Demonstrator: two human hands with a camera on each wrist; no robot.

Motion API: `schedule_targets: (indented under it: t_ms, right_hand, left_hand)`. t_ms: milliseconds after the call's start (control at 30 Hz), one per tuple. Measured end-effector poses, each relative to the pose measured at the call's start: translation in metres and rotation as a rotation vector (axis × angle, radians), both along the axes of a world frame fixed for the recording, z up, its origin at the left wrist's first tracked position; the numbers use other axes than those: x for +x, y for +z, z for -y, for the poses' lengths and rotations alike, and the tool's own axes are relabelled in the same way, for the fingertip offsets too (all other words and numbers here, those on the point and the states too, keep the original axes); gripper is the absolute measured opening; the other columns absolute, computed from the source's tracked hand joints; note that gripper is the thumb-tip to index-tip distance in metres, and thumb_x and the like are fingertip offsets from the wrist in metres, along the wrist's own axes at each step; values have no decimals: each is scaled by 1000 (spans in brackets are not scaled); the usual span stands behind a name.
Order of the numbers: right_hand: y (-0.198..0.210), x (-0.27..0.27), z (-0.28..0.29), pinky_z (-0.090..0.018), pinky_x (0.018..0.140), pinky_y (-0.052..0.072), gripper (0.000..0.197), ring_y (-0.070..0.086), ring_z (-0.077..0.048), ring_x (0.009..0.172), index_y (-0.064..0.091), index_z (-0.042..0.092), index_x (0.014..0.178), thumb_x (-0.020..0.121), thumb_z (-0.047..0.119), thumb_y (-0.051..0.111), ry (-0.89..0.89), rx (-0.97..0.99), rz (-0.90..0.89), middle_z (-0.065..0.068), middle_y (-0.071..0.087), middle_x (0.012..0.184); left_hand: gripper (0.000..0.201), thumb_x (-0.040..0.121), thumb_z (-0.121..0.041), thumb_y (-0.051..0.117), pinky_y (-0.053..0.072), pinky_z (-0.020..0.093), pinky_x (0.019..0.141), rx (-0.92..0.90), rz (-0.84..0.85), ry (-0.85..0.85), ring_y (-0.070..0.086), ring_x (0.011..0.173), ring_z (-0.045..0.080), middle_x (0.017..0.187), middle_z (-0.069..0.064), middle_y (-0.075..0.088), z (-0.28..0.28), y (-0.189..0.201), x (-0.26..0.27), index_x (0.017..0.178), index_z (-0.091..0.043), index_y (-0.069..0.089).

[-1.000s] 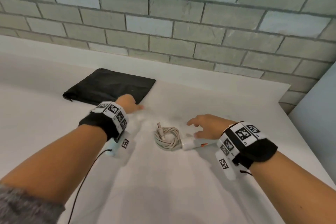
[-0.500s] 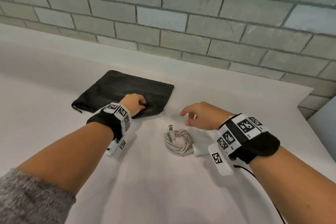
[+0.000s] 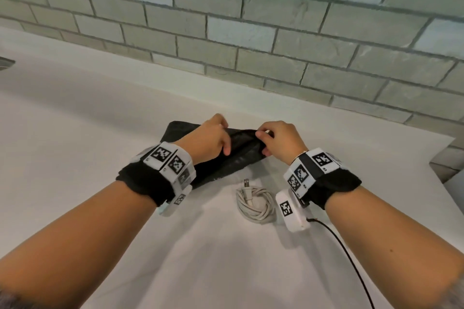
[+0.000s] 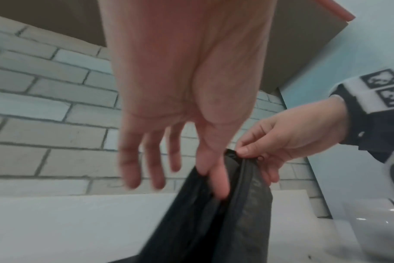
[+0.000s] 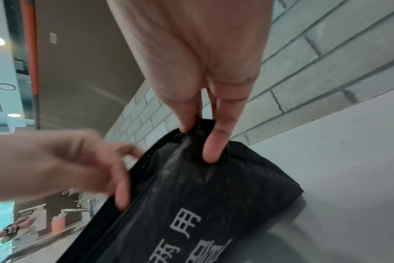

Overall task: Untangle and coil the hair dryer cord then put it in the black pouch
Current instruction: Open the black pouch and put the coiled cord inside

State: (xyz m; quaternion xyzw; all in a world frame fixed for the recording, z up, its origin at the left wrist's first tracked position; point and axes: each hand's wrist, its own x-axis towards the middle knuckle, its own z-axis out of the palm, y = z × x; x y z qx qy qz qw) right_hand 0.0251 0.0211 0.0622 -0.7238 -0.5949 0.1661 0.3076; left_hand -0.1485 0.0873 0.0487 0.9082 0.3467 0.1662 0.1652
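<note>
The black pouch (image 3: 236,158) is raised off the white counter (image 3: 75,158) at its near side, held between both hands. My left hand (image 3: 224,140) pinches one side of the pouch's mouth; in the left wrist view its thumb (image 4: 218,183) lies on the fabric and the other fingers hang loose. My right hand (image 3: 261,138) pinches the other end of the pouch (image 5: 214,195) between thumb and fingers (image 5: 212,149). The coiled white cord (image 3: 256,204) with its plug (image 3: 247,183) lies on the counter below my right wrist. The dryer body is hidden behind the wrist device.
A grey brick wall (image 3: 251,32) runs along the back of the counter. The counter ends at the right (image 3: 442,158). A thin black cable (image 3: 351,258) trails from my right wrist device. A tap (image 5: 77,210) shows far off in the right wrist view.
Both hands have come together on the pouch. The left drew it toward the middle and lifted it; the right left the cord and took hold of the pouch's other end.
</note>
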Motion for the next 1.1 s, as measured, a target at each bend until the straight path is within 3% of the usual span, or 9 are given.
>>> schedule_targets:
  t_ms: [67, 167, 267, 367, 433, 600, 767, 900, 1100]
  right_hand:
    - [-1, 10, 0, -11, 50, 50, 18, 63, -19, 50, 65, 3, 92, 90, 14, 52, -62, 44, -65, -16, 62, 77]
    - [-4, 25, 3, -37, 66, 58, 19, 67, -32, 58, 63, 2, 95, 90, 16, 52, -145, 76, -126, -21, 65, 77]
    - [-12, 32, 9, -29, 64, 57, 29, 65, -15, 54, 52, 10, 116, 91, 24, 51, -116, -45, -105, -15, 61, 90]
    - [-15, 39, 22, -38, 79, 50, 45, 61, -31, 86, 37, 15, 126, 87, 29, 56, -51, -7, 178, -15, 42, 121]
    - [-11, 44, 38, -36, 79, 45, 42, 56, -29, 86, 47, 18, 116, 80, 29, 66, 166, 55, 233, -11, 41, 116]
    - [-33, 45, 66, -42, 104, 32, 86, 32, -24, 120, 27, 47, 136, 66, 37, 77, 617, -706, 622, -4, 29, 134]
    - [-58, 37, 67, -39, 94, 36, 82, 42, -28, 113, 18, 46, 136, 73, 23, 64, 559, -726, 788, -6, 39, 124]
    - [-66, 32, 71, -36, 90, 40, 71, 50, -29, 111, 23, 32, 135, 77, 14, 60, 510, -709, 631, -8, 49, 126]
    - [-68, 33, 79, -35, 86, 42, 58, 57, -30, 104, 18, 23, 140, 90, 29, 48, 492, -554, 603, -13, 55, 122]
  left_hand:
    - [31, 91, -8, 43, 28, 24, 104, -104, -217, 60, 43, 124, 27, 137, 11, 39, 0, -9, -19, 105, -16, 69]
    - [39, 93, -22, 46, 30, 29, 104, -225, -401, 153, 38, 130, 25, 139, 10, 44, 1, -18, -44, 131, -22, 49]
    - [51, 90, -20, 53, 35, 31, 100, -238, -310, 232, 43, 126, 28, 139, 11, 43, 0, -23, -56, 138, -18, 37]
    - [58, 84, -12, 59, 34, 33, 103, -166, -179, 253, 44, 125, 29, 138, 12, 42, 0, -20, -57, 138, -15, 36]
    - [61, 83, -9, 60, 34, 32, 102, -162, -146, 254, 43, 124, 29, 137, 12, 41, 1, -18, -57, 138, -14, 35]
    - [63, 82, -9, 62, 35, 26, 94, -178, -155, 230, 46, 118, 27, 131, 10, 41, 5, -18, -51, 138, -17, 35]
    - [62, 81, -4, 61, 33, 21, 83, -163, -99, 178, 46, 97, 18, 127, 7, 41, 13, -16, -49, 136, -21, 39]
    - [65, 80, 0, 61, 33, 21, 78, -151, -90, 140, 41, 86, 14, 126, 4, 39, 17, -13, -49, 137, -24, 38]
    - [63, 80, 3, 58, 33, 19, 79, -97, -21, 125, 41, 88, 12, 125, 2, 42, 21, -16, -45, 135, -24, 40]
